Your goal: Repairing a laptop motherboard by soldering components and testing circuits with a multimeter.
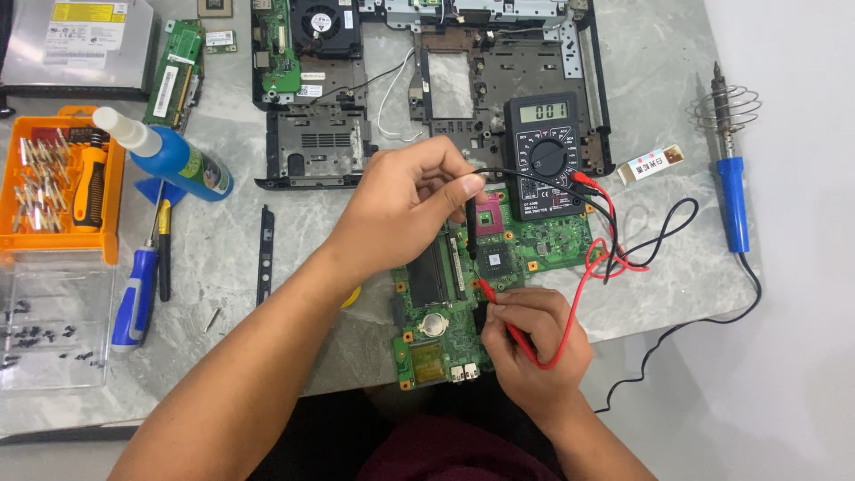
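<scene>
A green circuit board [543, 240] lies near the table's front edge. My left hand [401, 209] pinches a black test probe [470, 223] upright, its tip on the board beside a square socket. My right hand [534, 343] grips a red test probe [499, 307], tip touching the board lower down. Red and black leads run from both probes to a black multimeter [545, 156] resting on the board's upper right, its display lit.
A stripped laptop chassis [499, 71] sits behind the board. A blue bottle [174, 156], orange bit case [58, 183], blue screwdriver [134, 303] and clear screw tray [49, 330] lie left. A blue soldering iron [732, 191] rests right.
</scene>
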